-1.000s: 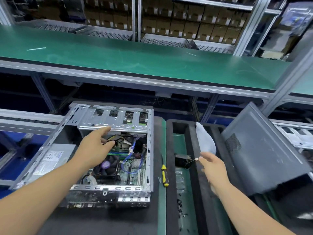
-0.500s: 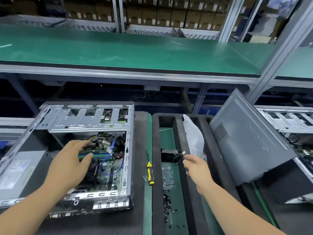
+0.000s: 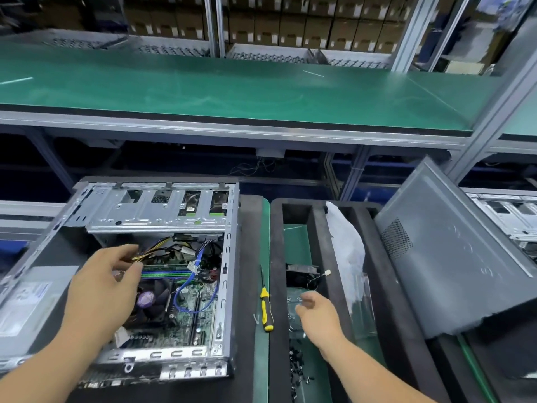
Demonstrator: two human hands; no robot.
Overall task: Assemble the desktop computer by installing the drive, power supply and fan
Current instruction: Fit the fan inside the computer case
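The open case [image 3: 151, 274] lies on its side at near left, its board [image 3: 189, 309] and CPU fan [image 3: 151, 301] exposed. The left hand [image 3: 101, 289] reaches into it, thumb and fingers pinching the yellow-black cables [image 3: 151, 253] above the board. The power supply [image 3: 26, 301] sits in the case's left end. Right of the case lies a screwdriver [image 3: 265, 305], then a foam tray [image 3: 337, 286]. The right hand [image 3: 316, 312] hovers over the tray with fingers loosely curled, holding nothing, just above the drive [image 3: 293, 301]. The fan [image 3: 302, 271] lies just beyond it, screws [image 3: 296, 365] nearer. A white bag [image 3: 345, 245] and side panel [image 3: 453, 257] stand to the right.
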